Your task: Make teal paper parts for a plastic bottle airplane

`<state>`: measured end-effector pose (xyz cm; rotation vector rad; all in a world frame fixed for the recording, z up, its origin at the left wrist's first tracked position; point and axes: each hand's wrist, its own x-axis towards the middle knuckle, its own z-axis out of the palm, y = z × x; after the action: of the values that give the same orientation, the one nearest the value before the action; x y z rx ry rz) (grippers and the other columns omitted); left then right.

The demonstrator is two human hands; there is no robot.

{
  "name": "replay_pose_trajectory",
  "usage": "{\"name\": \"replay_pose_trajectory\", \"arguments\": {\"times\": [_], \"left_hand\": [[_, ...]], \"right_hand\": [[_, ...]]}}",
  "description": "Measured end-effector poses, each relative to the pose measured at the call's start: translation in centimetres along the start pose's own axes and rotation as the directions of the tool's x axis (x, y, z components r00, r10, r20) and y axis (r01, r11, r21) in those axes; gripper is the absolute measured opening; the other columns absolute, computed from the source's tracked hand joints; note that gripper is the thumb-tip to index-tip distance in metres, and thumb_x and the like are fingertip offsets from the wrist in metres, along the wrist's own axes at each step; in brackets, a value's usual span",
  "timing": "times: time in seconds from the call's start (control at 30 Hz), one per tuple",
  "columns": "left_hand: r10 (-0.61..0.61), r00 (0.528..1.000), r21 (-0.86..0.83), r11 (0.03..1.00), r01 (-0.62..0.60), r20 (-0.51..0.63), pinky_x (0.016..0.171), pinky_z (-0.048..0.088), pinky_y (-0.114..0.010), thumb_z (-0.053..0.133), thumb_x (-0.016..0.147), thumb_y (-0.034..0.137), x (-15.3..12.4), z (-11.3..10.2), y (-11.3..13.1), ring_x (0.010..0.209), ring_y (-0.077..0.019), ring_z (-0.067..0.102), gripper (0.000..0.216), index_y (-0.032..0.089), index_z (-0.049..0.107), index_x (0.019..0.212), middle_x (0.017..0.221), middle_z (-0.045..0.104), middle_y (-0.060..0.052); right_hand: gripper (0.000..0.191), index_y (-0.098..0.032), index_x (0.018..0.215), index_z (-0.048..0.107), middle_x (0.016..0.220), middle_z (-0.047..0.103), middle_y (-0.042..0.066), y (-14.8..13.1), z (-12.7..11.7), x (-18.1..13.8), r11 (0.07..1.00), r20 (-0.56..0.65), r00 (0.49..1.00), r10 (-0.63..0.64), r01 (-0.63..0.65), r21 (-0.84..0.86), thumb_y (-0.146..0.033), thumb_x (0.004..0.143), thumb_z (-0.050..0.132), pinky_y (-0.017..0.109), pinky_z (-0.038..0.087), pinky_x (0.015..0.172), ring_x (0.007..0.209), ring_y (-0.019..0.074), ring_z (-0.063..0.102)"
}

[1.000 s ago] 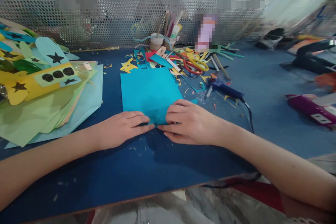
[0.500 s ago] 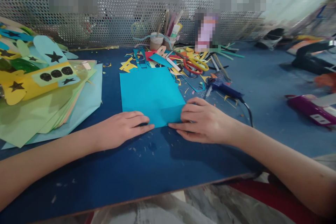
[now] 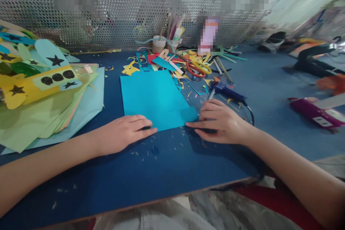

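Observation:
A bright blue sheet of paper [image 3: 151, 95] lies on the table in front of me. Its near edge is folded over into a narrow flap [image 3: 183, 115], whose right end sticks out past the sheet's side. My left hand [image 3: 129, 131] holds the near left corner down, fingers bunched over it and thumb along the edge. At the flap's right end is my right hand [image 3: 219, 122], its fingers apart and slightly bent, with one fingertip touching the creased edge. The left near corner of the paper is hidden under my left fingers.
A blue glue gun [image 3: 229, 91] lies beyond my right hand, its cord running toward me. Paper scraps and scissors [image 3: 199, 68] clutter the back, near a cup of sticks [image 3: 159, 45]. Stacked coloured paper [image 3: 54, 122] and a yellow star-decorated craft [image 3: 40, 82] sit left; a purple tool [image 3: 315, 111] lies right.
My right hand has slid rightward along the folded edge to the flap's end, uncovering more of the flap. My left hand has stayed at the near left corner.

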<state>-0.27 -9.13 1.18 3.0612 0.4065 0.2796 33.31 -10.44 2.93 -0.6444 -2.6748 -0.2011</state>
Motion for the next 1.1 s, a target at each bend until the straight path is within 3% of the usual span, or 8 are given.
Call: {"name": "replay_pose_trajectory", "arguments": {"times": [0.27, 0.53, 0.7, 0.93, 1.0, 1.1], "left_hand": [[0.007, 0.996, -0.052, 0.999, -0.012, -0.091, 0.096, 0.050, -0.037, 0.035, 0.097, 0.010, -0.2, 0.1, -0.5, 0.117, -0.0215, 0.056, 0.037, 0.017, 0.060, 0.123, 0.121, 0.065, -0.011], [0.042, 0.985, -0.263, 0.961, -0.085, -0.166, 0.087, 0.055, -0.036, 0.049, 0.083, 0.009, -0.4, -1.5, -1.4, 0.104, -0.0224, 0.065, 0.029, 0.020, 0.074, 0.095, 0.105, 0.072, -0.010], [-0.042, 0.995, -0.417, 0.909, 0.001, -0.088, 0.088, 0.055, -0.035, 0.054, 0.075, 0.010, -0.7, -2.9, -1.4, 0.104, -0.0238, 0.066, 0.024, 0.020, 0.076, 0.078, 0.098, 0.074, -0.007], [-0.086, 0.993, -0.543, 0.832, 0.113, 0.076, 0.096, 0.050, -0.035, 0.057, 0.079, 0.016, -1.5, -3.7, -2.6, 0.114, -0.0224, 0.061, 0.024, 0.023, 0.073, 0.064, 0.106, 0.074, -0.002], [-0.087, 0.992, -0.563, 0.817, 0.125, 0.093, 0.097, 0.049, -0.035, 0.057, 0.080, 0.016, -1.5, -3.8, -2.6, 0.116, -0.0226, 0.060, 0.029, 0.021, 0.067, 0.053, 0.107, 0.073, -0.003], [-0.138, 0.985, -0.620, 0.765, 0.174, 0.106, 0.094, 0.050, -0.034, 0.055, 0.080, 0.014, -1.3, -4.1, -2.6, 0.113, -0.0224, 0.061, 0.032, 0.019, 0.063, 0.050, 0.102, 0.074, -0.005]], "right_hand": [[0.016, -0.024, 0.090, 0.075, 0.058, 0.061, 0.000, 0.5, 0.1, -0.7, 0.992, -0.074, 0.995, 0.062, -0.054, 0.111, -0.019, 0.081, 0.062, 0.030, 0.046, 0.060, 0.062, 0.0154, 0.052], [0.021, -0.027, 0.093, 0.074, 0.061, 0.067, 0.000, 0.6, 0.2, -0.9, 0.984, -0.080, 0.994, 0.079, -0.065, 0.165, -0.015, 0.080, 0.062, 0.031, 0.047, 0.058, 0.060, 0.0164, 0.054], [0.027, -0.030, 0.098, 0.073, 0.061, 0.066, -0.001, 0.7, 0.3, -1.0, 0.981, -0.096, 0.992, 0.078, -0.059, 0.185, -0.013, 0.078, 0.063, 0.032, 0.048, 0.057, 0.059, 0.0173, 0.053], [0.030, -0.034, 0.098, 0.071, 0.059, 0.064, -0.001, 0.4, 0.3, -1.1, 0.977, -0.105, 0.988, 0.114, -0.093, 0.193, -0.014, 0.078, 0.063, 0.036, 0.046, 0.054, 0.057, 0.0194, 0.052], [0.025, -0.032, 0.092, 0.071, 0.059, 0.064, 0.000, 0.2, 0.3, -1.0, 0.979, -0.104, 0.988, 0.117, -0.097, 0.181, -0.013, 0.079, 0.062, 0.035, 0.046, 0.054, 0.057, 0.0191, 0.052], [0.022, -0.027, 0.067, 0.063, 0.051, 0.057, 0.000, 0.2, 0.2, -0.9, 0.985, -0.121, 0.985, 0.121, -0.104, 0.136, -0.010, 0.081, 0.060, 0.034, 0.044, 0.053, 0.055, 0.0173, 0.051]]}}
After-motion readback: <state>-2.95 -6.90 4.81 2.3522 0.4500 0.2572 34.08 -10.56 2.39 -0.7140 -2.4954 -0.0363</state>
